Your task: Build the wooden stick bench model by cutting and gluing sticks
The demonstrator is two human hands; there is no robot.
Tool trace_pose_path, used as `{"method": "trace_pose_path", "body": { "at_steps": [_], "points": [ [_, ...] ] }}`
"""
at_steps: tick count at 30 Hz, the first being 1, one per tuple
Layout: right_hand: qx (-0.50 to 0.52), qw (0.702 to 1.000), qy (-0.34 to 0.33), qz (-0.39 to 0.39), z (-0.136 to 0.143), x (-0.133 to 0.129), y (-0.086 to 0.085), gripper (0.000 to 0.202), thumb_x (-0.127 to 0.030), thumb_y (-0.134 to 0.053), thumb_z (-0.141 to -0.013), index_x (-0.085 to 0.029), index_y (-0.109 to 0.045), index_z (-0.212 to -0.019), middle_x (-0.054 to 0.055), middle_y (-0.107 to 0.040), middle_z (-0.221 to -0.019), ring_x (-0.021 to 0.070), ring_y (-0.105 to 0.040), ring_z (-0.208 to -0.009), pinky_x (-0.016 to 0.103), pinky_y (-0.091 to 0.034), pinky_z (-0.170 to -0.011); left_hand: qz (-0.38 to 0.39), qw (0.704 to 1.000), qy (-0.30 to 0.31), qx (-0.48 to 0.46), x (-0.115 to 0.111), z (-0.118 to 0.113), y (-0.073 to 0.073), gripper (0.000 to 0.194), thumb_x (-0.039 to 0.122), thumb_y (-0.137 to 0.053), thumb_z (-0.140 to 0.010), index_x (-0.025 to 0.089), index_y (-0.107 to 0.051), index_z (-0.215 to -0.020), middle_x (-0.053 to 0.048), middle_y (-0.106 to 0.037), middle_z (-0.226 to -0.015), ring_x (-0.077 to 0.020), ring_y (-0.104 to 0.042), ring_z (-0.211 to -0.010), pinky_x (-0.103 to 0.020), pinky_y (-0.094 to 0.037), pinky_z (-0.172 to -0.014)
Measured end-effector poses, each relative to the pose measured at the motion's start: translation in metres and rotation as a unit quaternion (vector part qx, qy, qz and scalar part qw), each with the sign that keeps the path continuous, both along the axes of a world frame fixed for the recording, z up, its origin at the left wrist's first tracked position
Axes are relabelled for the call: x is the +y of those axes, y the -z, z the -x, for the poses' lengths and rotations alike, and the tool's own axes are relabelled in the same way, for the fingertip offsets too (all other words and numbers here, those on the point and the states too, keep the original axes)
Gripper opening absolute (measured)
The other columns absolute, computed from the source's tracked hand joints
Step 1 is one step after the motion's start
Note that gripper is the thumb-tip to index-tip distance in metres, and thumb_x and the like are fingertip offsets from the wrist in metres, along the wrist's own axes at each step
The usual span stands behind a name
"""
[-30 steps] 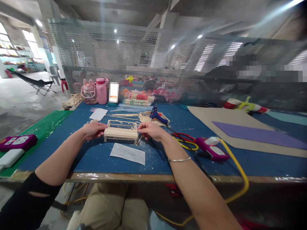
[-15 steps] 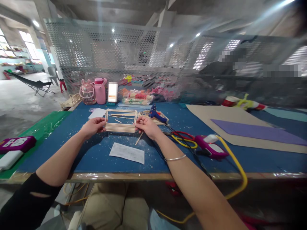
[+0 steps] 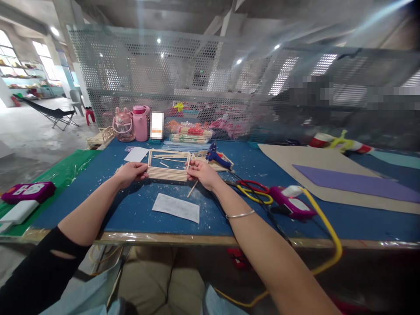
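A small frame of thin wooden sticks (image 3: pixel 167 174) is held up just over the blue table, its lower part closed with a row of sticks and its upper part open. My left hand (image 3: pixel 134 173) pinches its left end; my right hand (image 3: pixel 201 173) pinches the right end. Behind my right hand lies a blue glue gun (image 3: pixel 218 158) on another wooden stick piece. One loose stick (image 3: pixel 192 189) is on the table below my right hand. Nearer to me lies a whitish paper rectangle (image 3: pixel 176 208).
A pink bottle (image 3: pixel 140 124), a clear pink jug (image 3: pixel 123 127) and bundled sticks (image 3: pixel 191 135) stand along a perforated metal screen. Cables and a purple power box (image 3: pixel 292 203) lie to the right, with a purple sheet (image 3: pixel 354 181) on beige board (image 3: pixel 278 159).
The view has shifted slightly to the left. Both hands keep their hold on the stick frame, which looks tipped a little further back.
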State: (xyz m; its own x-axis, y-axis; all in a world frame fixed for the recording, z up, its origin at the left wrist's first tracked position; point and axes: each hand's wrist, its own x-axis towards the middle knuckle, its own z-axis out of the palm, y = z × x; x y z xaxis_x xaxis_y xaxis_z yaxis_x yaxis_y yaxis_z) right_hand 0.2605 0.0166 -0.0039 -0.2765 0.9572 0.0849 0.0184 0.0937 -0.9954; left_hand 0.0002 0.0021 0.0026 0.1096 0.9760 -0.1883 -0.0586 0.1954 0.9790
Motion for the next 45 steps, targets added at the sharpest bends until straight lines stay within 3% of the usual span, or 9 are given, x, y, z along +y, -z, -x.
{"method": "trace_pose_path", "body": {
  "at_steps": [8, 13, 20, 27, 34, 38, 45],
  "points": [
    [0.0, 1.0, -0.002, 0.009, -0.004, 0.002, -0.002, 0.033, -0.016, -0.069, -0.059, -0.017, -0.053, -0.088, -0.007, -0.053, -0.052, 0.0078, -0.054, -0.047, 0.02, -0.045, -0.046, 0.028, 0.999, 0.028, -0.035, 0.001, 0.002, 0.0, 0.004, 0.01, -0.062, -0.076, 0.009, -0.066, -0.077, -0.005, -0.064, -0.062, -0.0043, -0.058, -0.049, -0.01, -0.048, -0.048],
    [-0.007, 1.0, 0.002, 0.012, -0.005, 0.003, -0.004, 0.031, -0.015, -0.068, -0.059, -0.017, -0.053, -0.086, -0.006, -0.054, -0.056, 0.0073, -0.054, -0.047, 0.019, -0.044, -0.045, 0.032, 0.998, 0.041, -0.03, 0.005, 0.003, 0.005, 0.004, 0.011, -0.065, -0.074, 0.008, -0.066, -0.074, -0.004, -0.062, -0.058, -0.0039, -0.056, -0.046, -0.009, -0.048, -0.046],
    [-0.053, 0.999, -0.005, -0.002, -0.006, 0.001, -0.004, 0.027, -0.017, -0.066, -0.058, -0.015, -0.056, -0.083, -0.005, -0.054, -0.052, 0.0073, -0.049, -0.043, 0.017, -0.032, -0.036, 0.018, 0.999, 0.032, -0.013, 0.005, 0.003, 0.006, 0.007, 0.014, -0.068, -0.071, 0.008, -0.065, -0.073, -0.002, -0.061, -0.055, -0.0031, -0.053, -0.044, -0.009, -0.046, -0.045],
    [-0.088, 0.995, 0.011, -0.041, -0.005, 0.002, -0.004, 0.02, -0.014, -0.068, -0.054, -0.014, -0.059, -0.073, -0.003, -0.057, -0.059, 0.0073, -0.049, -0.051, 0.019, -0.037, -0.046, -0.002, 0.999, 0.037, -0.001, 0.006, 0.002, 0.012, 0.016, 0.019, -0.075, -0.063, 0.01, -0.065, -0.072, -0.002, -0.062, -0.055, -0.0043, -0.054, -0.046, -0.012, -0.046, -0.049],
    [-0.053, 0.998, -0.001, -0.029, -0.009, -0.004, -0.012, 0.048, -0.018, -0.063, -0.059, -0.018, -0.047, -0.104, -0.009, -0.051, -0.052, 0.0041, -0.036, -0.036, 0.017, -0.023, -0.037, 0.009, 1.0, 0.012, -0.015, 0.0, 0.001, -0.002, 0.006, 0.016, -0.064, -0.075, 0.01, -0.064, -0.076, 0.001, -0.059, -0.05, -0.0017, -0.048, -0.038, -0.009, -0.04, -0.041],
    [-0.051, 0.999, 0.004, 0.01, -0.008, -0.007, -0.015, 0.044, -0.016, -0.062, -0.059, -0.018, -0.044, -0.099, -0.01, -0.051, -0.05, 0.0042, -0.037, -0.034, 0.016, -0.021, -0.035, 0.043, 0.999, 0.01, -0.02, -0.002, 0.001, -0.005, 0.006, 0.01, -0.06, -0.077, 0.008, -0.063, -0.072, -0.002, -0.059, -0.048, -0.0026, -0.049, -0.036, -0.008, -0.039, -0.037],
    [-0.059, 0.998, 0.007, 0.013, -0.005, -0.008, -0.016, 0.038, -0.017, -0.064, -0.057, -0.018, -0.044, -0.09, -0.01, -0.05, -0.046, 0.0034, -0.035, -0.032, 0.016, -0.021, -0.034, 0.068, 0.996, -0.007, -0.06, -0.003, -0.001, -0.007, 0.008, 0.008, -0.06, -0.075, 0.006, -0.064, -0.069, -0.004, -0.06, -0.05, -0.0055, -0.055, -0.04, -0.01, -0.046, -0.041]
  ]
}}
